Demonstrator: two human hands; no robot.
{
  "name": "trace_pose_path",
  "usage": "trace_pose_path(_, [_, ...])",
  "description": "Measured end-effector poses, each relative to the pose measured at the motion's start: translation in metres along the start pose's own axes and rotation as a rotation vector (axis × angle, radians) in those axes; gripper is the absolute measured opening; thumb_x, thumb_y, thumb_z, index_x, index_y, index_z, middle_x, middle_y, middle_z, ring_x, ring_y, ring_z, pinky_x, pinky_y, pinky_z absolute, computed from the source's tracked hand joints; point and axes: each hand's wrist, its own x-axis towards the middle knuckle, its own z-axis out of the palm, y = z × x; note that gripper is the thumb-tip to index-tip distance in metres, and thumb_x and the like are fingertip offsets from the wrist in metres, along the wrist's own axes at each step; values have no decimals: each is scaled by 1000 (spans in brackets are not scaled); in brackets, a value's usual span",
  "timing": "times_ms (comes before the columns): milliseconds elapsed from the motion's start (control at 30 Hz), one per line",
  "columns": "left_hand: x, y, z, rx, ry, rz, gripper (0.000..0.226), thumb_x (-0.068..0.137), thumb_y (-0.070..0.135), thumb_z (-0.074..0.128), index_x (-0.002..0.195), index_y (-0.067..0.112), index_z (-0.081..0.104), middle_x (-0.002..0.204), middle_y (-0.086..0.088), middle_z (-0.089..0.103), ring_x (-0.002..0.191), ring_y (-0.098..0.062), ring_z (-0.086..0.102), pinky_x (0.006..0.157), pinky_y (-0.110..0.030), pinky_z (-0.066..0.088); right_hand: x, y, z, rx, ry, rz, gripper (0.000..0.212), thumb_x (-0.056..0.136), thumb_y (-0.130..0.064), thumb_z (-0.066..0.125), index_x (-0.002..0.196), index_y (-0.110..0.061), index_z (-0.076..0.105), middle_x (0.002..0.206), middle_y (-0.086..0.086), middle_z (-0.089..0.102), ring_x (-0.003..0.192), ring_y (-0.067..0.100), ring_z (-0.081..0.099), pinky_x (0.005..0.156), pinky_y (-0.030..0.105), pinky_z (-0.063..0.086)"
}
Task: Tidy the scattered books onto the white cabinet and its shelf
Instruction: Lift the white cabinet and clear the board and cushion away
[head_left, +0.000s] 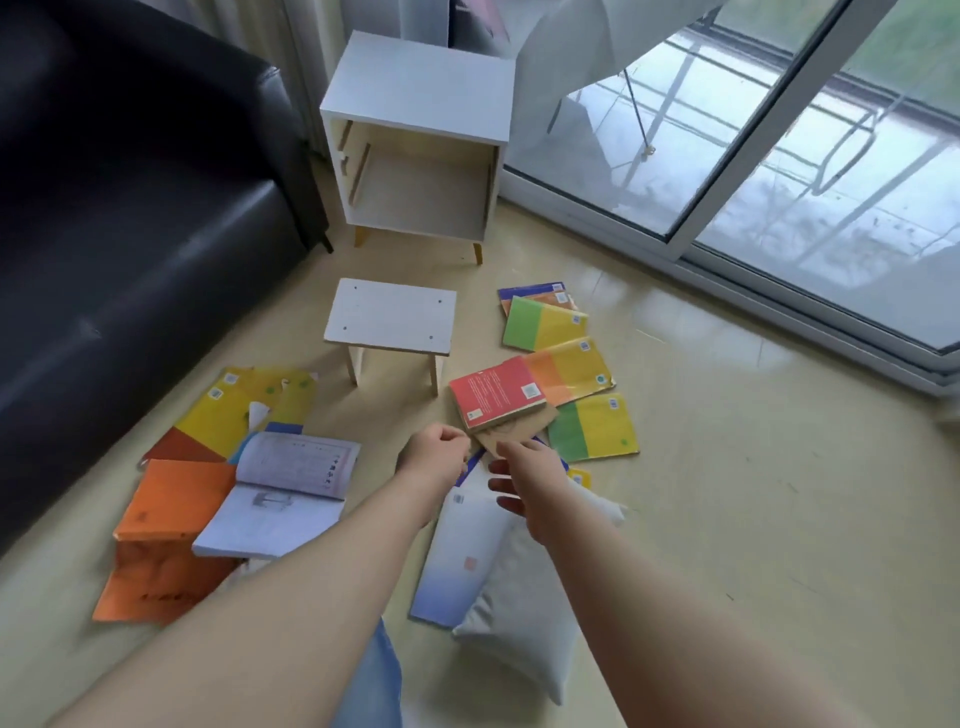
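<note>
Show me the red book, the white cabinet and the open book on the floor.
red book (496, 389), head view, middle of its red cover.
white cabinet (421, 85), head view, its top panel.
open book (298, 465), head view, its upper printed page.

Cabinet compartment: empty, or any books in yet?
Empty. The white cabinet shows only a bare compartment floor and side rails; no books inside.

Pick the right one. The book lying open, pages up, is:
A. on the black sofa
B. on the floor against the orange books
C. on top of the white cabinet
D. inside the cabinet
B: the open book lies pages up on the floor, its left edge over an orange book, well in front of the white cabinet.
</note>
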Motion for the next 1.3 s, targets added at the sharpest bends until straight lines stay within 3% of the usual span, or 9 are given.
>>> trace_pose_path(133, [-48, -37, 76, -24, -37, 3, 16, 90, 15, 48, 78, 23, 54, 77, -2, 60, 77, -20, 57, 67, -27, 40, -14, 59, -66, 17, 8, 43, 7, 94, -15, 44, 90, -16, 49, 76, 3, 52, 62, 15, 47, 57, 24, 36])
trace_pose_path(200, [-81, -68, 102, -31, -35, -49, 15, 92, 16, 47, 80, 20, 55, 75, -3, 59, 76, -21, 55, 64, -27, 38, -26, 96, -92, -47, 2, 69, 10, 93, -16, 44, 88, -13, 52, 74, 3, 53, 60, 15, 48, 56, 25, 36])
trace_pose_path(400, [-137, -137, 99, -113, 106, -179, 16, 91, 13, 46, 79, 21, 53, 69, -2, 57, 74, -20, 53, 64, -26, 39, -63, 161, -108, -209, -83, 136, 11, 92, -14, 47, 81, -13, 48, 72, 5, 52, 57, 18, 45, 56, 24, 33])
trace_pose_path(567, [-155, -188, 52, -158, 193, -240, 14, 87, 13, 45, 82, 21, 55, 68, -1, 59, 74, -22, 55, 58, -23, 35, -91, 185, -72, -270, -123, 100, 16, 92, -11, 45, 77, -13, 48, 69, 5, 51, 56, 17, 44, 54, 23, 30])
trace_pose_path(667, [-159, -220, 23, -182, 201, -265, 17, 87, 15, 45, 75, 22, 53, 68, -1, 59, 75, -22, 56, 59, -25, 35, -97, 208, -33, -323, -120, 101, 12, 92, -11, 44, 81, -13, 50, 69, 4, 51, 55, 17, 44, 53, 22, 31])
trace_pose_path(900, [-151, -310, -57, -245, 251, -365, 16, 86, 16, 46, 75, 24, 53, 75, 0, 64, 80, -24, 60, 67, -27, 42, -101, 278, 85, -494, -285, 173, 9, 95, -17, 47, 89, -13, 53, 76, 3, 55, 61, 16, 51, 57, 25, 38])
trace_pose_path(1100, [-132, -398, -87, -417, 353, -580, 16, 86, 15, 51, 72, 20, 56, 66, 0, 59, 78, -24, 58, 72, -29, 44, -62, 338, 139, -723, -307, 216, 12, 92, -18, 49, 83, -13, 55, 71, 2, 57, 58, 16, 51, 54, 24, 38])
trace_pose_path(1300, [-63, -495, -78, -482, 322, -663, 14, 91, 21, 50, 80, 26, 56, 82, 0, 65, 92, -24, 66, 77, -31, 48, 25, 409, 181, -790, -320, 272, 15, 95, -15, 45, 82, -11, 52, 70, 3, 53, 56, 16, 47, 53, 24, 36])
